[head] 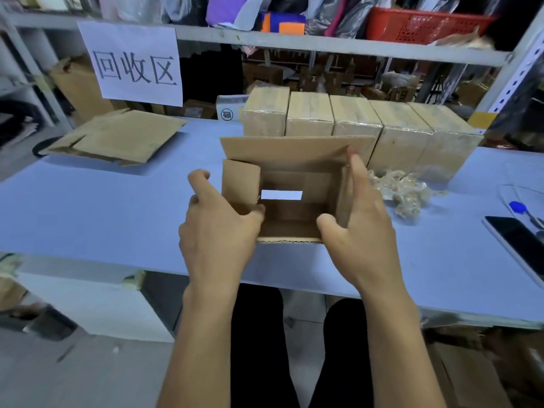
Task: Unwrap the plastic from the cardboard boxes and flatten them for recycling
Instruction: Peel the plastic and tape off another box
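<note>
An unwrapped cardboard box stands open on the blue table, its flaps up, and the table shows through a gap in its bottom. My left hand grips its left wall, thumb inside and fingers curled outside. My right hand holds the right wall, thumb inside the box and index finger stretched along the right flap. Behind it stands a row of several plastic-wrapped boxes. A flattened box lies at the far left. A crumpled wad of plastic wrap lies right of the open box.
A paper sign hangs from the metal shelf behind the table. A phone and a blue-capped pen lie at the table's right edge. A red basket sits on the shelf. My legs are under the table's front edge.
</note>
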